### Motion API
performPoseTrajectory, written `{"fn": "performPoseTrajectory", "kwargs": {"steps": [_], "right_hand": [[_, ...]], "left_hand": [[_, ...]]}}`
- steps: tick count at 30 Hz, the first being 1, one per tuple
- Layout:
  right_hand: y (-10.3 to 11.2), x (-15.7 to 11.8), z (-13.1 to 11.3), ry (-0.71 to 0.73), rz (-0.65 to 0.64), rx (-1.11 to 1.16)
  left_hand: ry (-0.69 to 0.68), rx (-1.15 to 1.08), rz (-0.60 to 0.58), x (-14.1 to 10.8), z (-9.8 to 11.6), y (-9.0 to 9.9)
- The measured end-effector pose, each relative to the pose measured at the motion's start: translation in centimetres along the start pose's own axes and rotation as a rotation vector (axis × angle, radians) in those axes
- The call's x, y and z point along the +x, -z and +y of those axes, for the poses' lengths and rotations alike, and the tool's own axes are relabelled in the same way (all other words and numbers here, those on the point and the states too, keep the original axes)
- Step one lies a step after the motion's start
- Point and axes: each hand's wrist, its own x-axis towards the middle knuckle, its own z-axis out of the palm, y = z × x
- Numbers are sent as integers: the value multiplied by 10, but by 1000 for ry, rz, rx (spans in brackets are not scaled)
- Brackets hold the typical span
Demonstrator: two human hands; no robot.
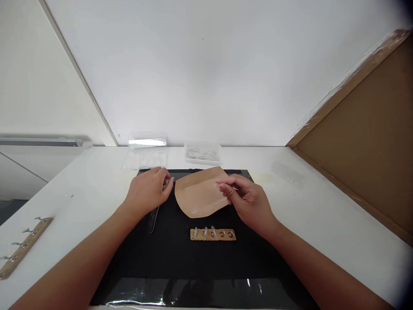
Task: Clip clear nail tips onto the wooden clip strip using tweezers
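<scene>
The right hand (248,197) is pinching its fingertips before the tan sheet (196,194); the left hand (146,189) is curling beside it; whether either is gripping anything, I cannot tell.

We cannot tell whether the right hand (251,201) pinches something tiny, while our left hand (146,189) partly covers a slim tool (152,221).

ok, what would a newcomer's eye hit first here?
Probably the tan sheet at centre, bright against the black mat, with the left hand by its left edge and the right hand over its right end. Next, the small wooden strip just below it, bearing clear upright pieces. Then the big brown panel along the right edge.
</scene>
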Motion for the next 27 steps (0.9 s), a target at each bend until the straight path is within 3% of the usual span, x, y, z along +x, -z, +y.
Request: {"fn": "performPoseTrajectory", "kwargs": {"steps": [5, 9, 19, 27], "right_hand": [[1, 2, 4, -102, -26, 64], [3, 3, 7, -41, -14, -21], [3, 0, 3, 121, -79, -277], [3, -2, 6, 63, -97, -136]], "left_hand": [[17, 160, -187, 0, -8, 5], [-7, 163, -230, -2, -7, 1], [83, 59, -166, -1, -11, -9], [111, 46, -79, 0, -6, -6]]}}
